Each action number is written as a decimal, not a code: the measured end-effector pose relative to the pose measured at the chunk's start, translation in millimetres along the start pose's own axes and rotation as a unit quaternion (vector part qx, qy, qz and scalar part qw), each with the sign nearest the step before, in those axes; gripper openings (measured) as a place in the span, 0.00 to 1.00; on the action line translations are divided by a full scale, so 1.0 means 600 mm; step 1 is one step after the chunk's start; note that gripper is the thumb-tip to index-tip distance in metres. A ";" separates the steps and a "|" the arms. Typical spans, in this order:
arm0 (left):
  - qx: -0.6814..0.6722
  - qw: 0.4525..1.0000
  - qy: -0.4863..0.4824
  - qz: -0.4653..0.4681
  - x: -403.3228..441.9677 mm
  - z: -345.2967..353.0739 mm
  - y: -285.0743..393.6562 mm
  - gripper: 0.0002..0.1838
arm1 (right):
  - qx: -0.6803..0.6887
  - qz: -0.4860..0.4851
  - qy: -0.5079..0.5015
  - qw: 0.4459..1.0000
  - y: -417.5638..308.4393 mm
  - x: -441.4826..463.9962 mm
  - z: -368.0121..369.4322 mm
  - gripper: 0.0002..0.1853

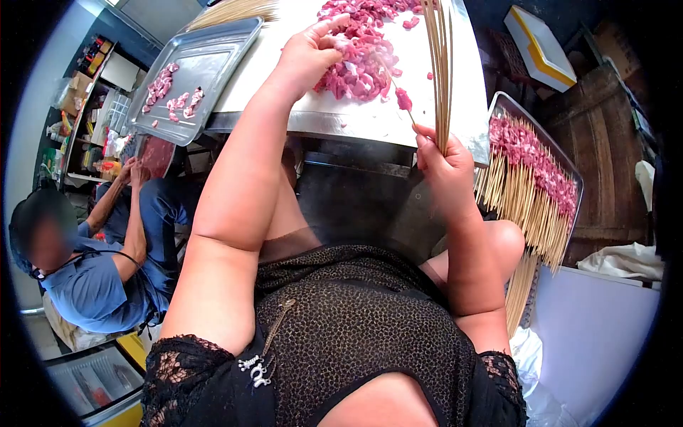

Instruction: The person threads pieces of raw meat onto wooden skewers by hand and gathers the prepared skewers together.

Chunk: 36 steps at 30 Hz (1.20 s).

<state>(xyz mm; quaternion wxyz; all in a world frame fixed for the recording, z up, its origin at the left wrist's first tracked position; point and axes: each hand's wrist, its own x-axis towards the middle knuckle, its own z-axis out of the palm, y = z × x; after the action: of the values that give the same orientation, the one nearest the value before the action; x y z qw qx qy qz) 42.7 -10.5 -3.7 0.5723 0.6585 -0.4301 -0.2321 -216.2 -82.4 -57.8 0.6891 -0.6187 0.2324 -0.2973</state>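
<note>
My right hand point(448, 167) is closed around a bundle of bamboo skewers point(442, 78) that point upward. Between its thumb and fingers is also a single thin skewer, tilted to the left, with a piece of red meat point(404, 99) threaded on it. My left hand point(311, 55) reaches over the left side of a pile of cut raw meat point(363, 67) on the white table point(284, 92). Its thumb and index finger are apart, at the edge of the meat; the other fingertips are partly hidden.
A metal tray point(213, 71) with some meat pieces stands left on the table. To the right, another tray point(578, 186) holds many loaded skewers point(530, 171). A seated person point(99, 277) works at lower left. A white and yellow box point(541, 50) is at upper right.
</note>
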 end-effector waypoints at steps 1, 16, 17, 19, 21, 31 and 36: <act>0.008 1.000 -0.003 -0.011 -0.001 -0.001 0.003 0.27 | 0.001 0.000 0.001 1.000 0.000 0.000 -0.001 0.11; -0.231 0.960 -0.083 -0.134 -0.002 0.003 0.029 0.25 | 0.030 0.012 -0.007 0.999 0.003 0.007 0.002 0.11; -0.231 0.960 -0.084 -0.134 -0.003 0.005 0.034 0.25 | 0.029 0.010 -0.003 1.000 0.005 0.008 0.002 0.11; -0.188 0.973 -0.047 -0.129 -0.008 0.011 0.045 0.23 | 0.028 0.008 0.003 1.000 0.005 0.008 0.003 0.11; -0.161 0.981 -0.056 -0.095 -0.012 0.012 0.039 0.23 | 0.029 0.010 0.007 1.000 0.002 0.007 0.004 0.11; 0.196 0.979 -0.041 -0.026 -0.038 0.000 0.050 0.39 | 0.007 0.016 0.000 1.000 -0.003 0.008 0.005 0.11; 0.268 0.960 -0.046 -0.060 -0.039 -0.035 0.033 0.32 | -0.023 0.024 0.006 0.999 -0.009 0.007 0.006 0.11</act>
<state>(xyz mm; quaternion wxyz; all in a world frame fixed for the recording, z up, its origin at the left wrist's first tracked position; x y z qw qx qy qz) 41.4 21.1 16.0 0.3394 0.8008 -0.4623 -0.1724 -211.3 -83.2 -51.7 0.6802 -0.6268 0.2581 -0.2792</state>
